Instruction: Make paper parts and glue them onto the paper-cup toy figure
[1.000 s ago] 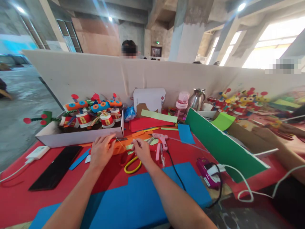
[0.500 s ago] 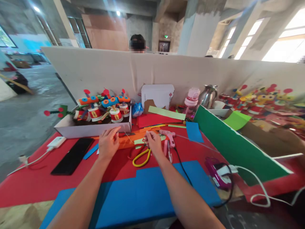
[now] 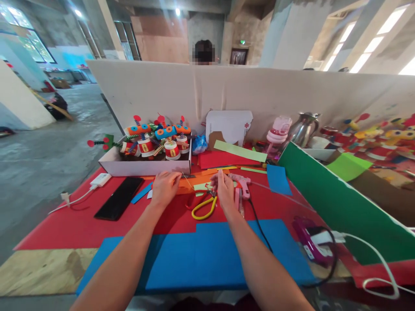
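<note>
My left hand (image 3: 165,188) is closed in a pinch, with a thin light wire (image 3: 187,181) running from its fingertips down to the right. To the right, my right hand (image 3: 224,190) has its fingers drawn together; anything between them is too small to make out. Below and between the hands lie pliers (image 3: 204,209) with one yellow and one red handle, their metal head near my right fingers. A pink glue gun (image 3: 243,185) rests just right of my right hand, partly behind it. Orange paper (image 3: 185,186) and pale green scraps (image 3: 201,187) lie under the hands.
A white box (image 3: 145,167) holds several paper-cup figures. A black phone (image 3: 119,198) and white charger (image 3: 101,179) lie left. Blue board (image 3: 194,259) covers the front edge. A green box wall (image 3: 327,207), purple power strip (image 3: 313,239) and cables stand right.
The view has swung left, so things sit further right in it. My right hand has lifted slightly off the pliers' head and its fingers have straightened. My left hand keeps its pinch.
</note>
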`<state>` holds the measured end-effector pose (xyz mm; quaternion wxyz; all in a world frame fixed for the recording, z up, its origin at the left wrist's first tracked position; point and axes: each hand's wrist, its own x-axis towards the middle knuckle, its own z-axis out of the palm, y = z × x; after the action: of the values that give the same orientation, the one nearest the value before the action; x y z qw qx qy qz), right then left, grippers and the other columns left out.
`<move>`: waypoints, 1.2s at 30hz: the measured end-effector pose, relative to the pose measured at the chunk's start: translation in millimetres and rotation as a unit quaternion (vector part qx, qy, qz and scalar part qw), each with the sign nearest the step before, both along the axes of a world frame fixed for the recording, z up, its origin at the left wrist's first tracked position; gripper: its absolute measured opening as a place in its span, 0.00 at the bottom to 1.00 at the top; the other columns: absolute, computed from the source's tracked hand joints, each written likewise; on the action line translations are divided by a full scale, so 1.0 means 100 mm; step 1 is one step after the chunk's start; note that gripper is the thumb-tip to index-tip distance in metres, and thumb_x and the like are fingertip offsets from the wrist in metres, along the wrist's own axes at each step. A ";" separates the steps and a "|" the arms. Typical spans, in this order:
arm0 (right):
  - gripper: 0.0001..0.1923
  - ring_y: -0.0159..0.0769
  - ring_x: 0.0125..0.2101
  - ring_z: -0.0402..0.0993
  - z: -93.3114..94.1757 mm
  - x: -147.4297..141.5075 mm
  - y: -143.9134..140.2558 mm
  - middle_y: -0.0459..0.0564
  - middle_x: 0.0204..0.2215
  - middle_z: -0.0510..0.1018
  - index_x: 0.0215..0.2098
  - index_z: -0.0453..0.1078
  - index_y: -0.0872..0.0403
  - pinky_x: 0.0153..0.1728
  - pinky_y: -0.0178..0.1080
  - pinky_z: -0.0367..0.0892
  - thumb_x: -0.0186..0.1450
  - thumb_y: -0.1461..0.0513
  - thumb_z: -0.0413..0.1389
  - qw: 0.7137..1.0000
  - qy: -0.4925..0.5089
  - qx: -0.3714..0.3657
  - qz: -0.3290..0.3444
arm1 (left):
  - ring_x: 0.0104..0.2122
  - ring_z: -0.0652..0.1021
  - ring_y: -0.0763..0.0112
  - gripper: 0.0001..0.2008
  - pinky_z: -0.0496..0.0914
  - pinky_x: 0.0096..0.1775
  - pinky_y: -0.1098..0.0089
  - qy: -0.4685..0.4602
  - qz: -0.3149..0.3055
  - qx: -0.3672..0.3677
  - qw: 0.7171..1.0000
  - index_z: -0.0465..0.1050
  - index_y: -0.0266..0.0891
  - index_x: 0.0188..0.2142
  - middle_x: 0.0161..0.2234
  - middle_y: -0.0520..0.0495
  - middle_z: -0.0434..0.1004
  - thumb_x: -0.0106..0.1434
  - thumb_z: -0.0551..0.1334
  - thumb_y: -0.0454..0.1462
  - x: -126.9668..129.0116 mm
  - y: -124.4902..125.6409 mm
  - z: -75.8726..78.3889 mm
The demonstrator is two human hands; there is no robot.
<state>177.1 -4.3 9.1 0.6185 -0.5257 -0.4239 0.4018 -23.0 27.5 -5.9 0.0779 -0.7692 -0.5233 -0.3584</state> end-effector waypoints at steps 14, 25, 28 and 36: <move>0.25 0.26 0.16 0.59 0.17 0.06 -0.03 0.41 0.17 0.66 0.25 0.66 0.54 0.17 0.32 0.56 0.59 0.41 0.51 0.990 0.071 0.080 -0.096 | 0.32 0.75 0.65 0.11 0.66 0.37 0.66 -0.022 0.030 0.008 0.999 0.75 0.41 0.33 0.30 0.47 0.79 0.64 0.53 0.35 -0.04 -0.01 0.09; 0.26 0.28 0.15 0.60 -0.01 -0.07 -0.04 0.43 0.15 0.67 0.22 0.67 0.55 0.15 0.32 0.55 0.58 0.41 0.52 0.999 -0.024 0.032 0.016 | 0.45 0.70 0.60 0.13 0.62 0.43 0.60 0.100 -0.221 -0.100 0.965 0.72 0.40 0.44 0.44 0.44 0.76 0.66 0.54 0.42 0.53 -0.34 0.09; 0.26 0.28 0.14 0.60 -0.01 -0.07 -0.04 0.43 0.15 0.67 0.23 0.68 0.55 0.14 0.32 0.56 0.58 0.41 0.52 0.999 -0.038 0.026 0.022 | 0.43 0.70 0.61 0.12 0.62 0.42 0.61 0.090 -0.216 -0.102 0.967 0.71 0.38 0.42 0.40 0.44 0.77 0.67 0.54 0.41 0.53 -0.33 0.08; 0.27 0.27 0.14 0.59 -0.02 -0.07 -0.04 0.43 0.14 0.67 0.22 0.68 0.55 0.14 0.32 0.55 0.58 0.40 0.52 0.998 -0.037 0.027 0.032 | 0.48 0.68 0.59 0.11 0.62 0.45 0.59 0.099 -0.197 -0.104 0.970 0.75 0.40 0.37 0.45 0.44 0.75 0.66 0.55 0.40 0.56 -0.32 0.05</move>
<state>169.7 -7.9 7.4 0.6029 -0.5096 -0.4737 0.3904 32.7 -4.9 -0.6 -0.0226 -0.8927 -0.3855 -0.2323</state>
